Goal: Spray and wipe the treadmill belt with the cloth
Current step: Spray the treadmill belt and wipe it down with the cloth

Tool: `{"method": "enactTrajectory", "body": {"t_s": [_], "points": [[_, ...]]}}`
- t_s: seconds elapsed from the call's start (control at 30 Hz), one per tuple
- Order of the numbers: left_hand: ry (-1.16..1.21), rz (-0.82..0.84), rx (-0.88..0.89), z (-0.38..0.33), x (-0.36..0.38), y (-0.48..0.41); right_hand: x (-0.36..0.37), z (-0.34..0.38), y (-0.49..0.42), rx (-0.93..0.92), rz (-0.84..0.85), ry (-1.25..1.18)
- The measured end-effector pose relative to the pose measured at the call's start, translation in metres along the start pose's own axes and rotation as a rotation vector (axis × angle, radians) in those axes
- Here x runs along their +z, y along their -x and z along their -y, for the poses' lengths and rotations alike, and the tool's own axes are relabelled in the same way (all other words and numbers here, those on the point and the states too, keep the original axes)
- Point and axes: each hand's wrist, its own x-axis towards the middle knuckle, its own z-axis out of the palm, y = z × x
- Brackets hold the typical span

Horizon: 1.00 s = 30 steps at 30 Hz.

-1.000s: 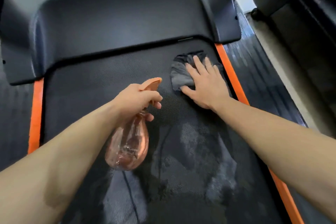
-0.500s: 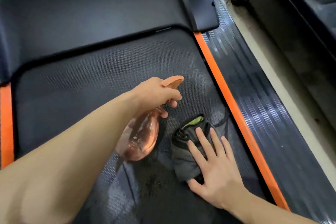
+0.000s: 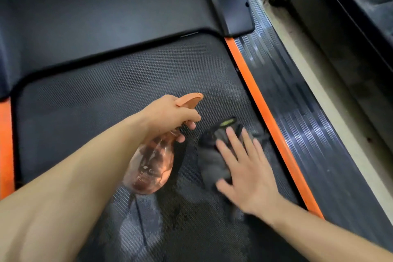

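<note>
Mid-frame the left hand (image 3: 170, 117) is curled round the spray bottle (image 3: 151, 168) neck, and just right of it the right hand (image 3: 248, 174) presses flat-fingered, gripping nothing, on the bunched cloth (image 3: 212, 159) on the wet belt (image 3: 106, 91), so it could easily skid loose.

Two bare arms and two bare hands.
The left forearm (image 3: 89, 172) and right forearm (image 3: 319, 234) are uncovered skin right to the picture's edge, as are both wrists. The left hand (image 3: 170, 117) shows sharply, knuckles plain. The right hand (image 3: 248, 176) has long, slim fingers (image 3: 234, 144), slightly blurred.
</note>
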Motion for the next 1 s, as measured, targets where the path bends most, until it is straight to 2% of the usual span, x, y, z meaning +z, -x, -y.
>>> {"method": "enactTrajectory", "body": {"t_s": [0.1,0.23,0.33,0.47,0.53,0.6,0.73,0.8,0.87,0.93,1.0], "points": [[0.064,-0.112,0.023,0.006,-0.007,0.002,-0.009,-0.015,-0.094,0.124,-0.015,0.041],[0.077,-0.143,0.023,0.009,-0.012,0.006,-0.016,-0.012,-0.181,0.304,-0.005,0.019],[0.051,-0.137,0.016,0.008,-0.012,0.013,-0.009,-0.006,-0.134,0.251,-0.035,0.067],[0.088,-0.114,0.035,0.013,-0.015,0.026,-0.006,-0.004,-0.028,0.155,0.112,0.063],[0.099,-0.122,0.02,0.018,-0.011,0.031,-0.008,-0.009,-0.042,0.151,0.151,0.085],[0.074,-0.147,0.012,0.022,-0.008,0.033,-0.015,-0.012,-0.09,0.119,0.119,0.126],[0.069,-0.217,0.021,0.02,-0.006,0.036,-0.031,-0.013,-0.165,0.182,0.092,0.005],[0.059,-0.231,0.022,0.016,-0.007,0.041,-0.028,-0.011,-0.145,0.163,0.053,-0.009],[0.053,-0.193,0.023,0.009,-0.006,0.047,-0.027,-0.009,-0.083,0.115,0.041,0.026],[0.02,-0.16,0.017,0.005,-0.004,0.052,-0.026,-0.01,-0.02,0.041,0.191,0.084],[-0.007,-0.136,0.015,0.005,0.0,0.057,-0.026,-0.015,0.003,0.01,0.335,0.123]]}}
